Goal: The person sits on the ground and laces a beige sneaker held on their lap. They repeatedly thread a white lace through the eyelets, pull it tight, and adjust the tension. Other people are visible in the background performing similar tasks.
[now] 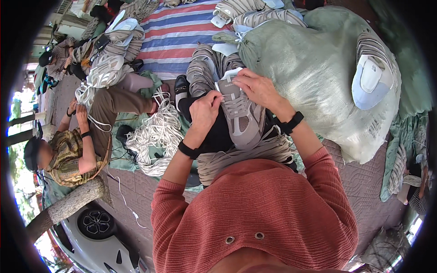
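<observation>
A grey shoe upper (246, 120) with mesh panels and pale laces lies over my lap, its toe toward me. At its left eyelet edge, my left hand (203, 113) is closed in a pinch on a white shoelace (223, 98). My right hand (260, 87) pinches at the upper right of the lacing, beside the tongue (226, 84); its fingertips partly hide the lace there. A bundle of beige laces (246, 157) rests across my lap, under the toe. Stacked grey uppers (200, 73) stand just beyond my left hand.
Left of me is a heap of white laces (154, 141) on green sheeting. A person (73, 154) there handles laces and a pale upper. A large whitish-green sack (318, 77) bulges on the right, with nested uppers (373, 68) on it. A striped sheet (175, 36) lies ahead.
</observation>
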Tool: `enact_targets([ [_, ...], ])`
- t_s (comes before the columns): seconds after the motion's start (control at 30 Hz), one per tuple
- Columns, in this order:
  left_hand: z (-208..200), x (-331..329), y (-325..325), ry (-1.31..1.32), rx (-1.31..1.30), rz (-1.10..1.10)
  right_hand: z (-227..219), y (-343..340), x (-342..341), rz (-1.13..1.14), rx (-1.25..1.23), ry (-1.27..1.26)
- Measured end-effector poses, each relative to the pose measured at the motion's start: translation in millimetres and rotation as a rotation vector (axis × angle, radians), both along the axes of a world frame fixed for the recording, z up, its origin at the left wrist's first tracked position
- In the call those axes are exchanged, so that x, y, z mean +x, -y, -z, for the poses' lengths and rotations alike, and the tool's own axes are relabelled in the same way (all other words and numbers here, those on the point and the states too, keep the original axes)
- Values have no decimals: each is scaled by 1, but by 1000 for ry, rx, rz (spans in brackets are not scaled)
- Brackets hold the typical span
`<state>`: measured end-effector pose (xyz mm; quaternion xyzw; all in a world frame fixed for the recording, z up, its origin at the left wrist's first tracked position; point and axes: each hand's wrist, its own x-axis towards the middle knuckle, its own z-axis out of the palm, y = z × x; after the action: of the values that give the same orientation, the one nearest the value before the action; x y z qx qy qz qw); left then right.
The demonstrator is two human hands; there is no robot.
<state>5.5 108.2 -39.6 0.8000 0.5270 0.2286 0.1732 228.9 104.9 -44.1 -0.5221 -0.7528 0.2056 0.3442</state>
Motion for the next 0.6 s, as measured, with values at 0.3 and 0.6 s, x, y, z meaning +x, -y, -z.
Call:
enact_targets([
  [0.3, -7, 12, -6, -163, 254, 217, 6, -4, -2, -15, 1, 4],
  [0.6, 9, 18, -24, 196, 1, 243, 7, 1, -1, 13, -19, -54],
])
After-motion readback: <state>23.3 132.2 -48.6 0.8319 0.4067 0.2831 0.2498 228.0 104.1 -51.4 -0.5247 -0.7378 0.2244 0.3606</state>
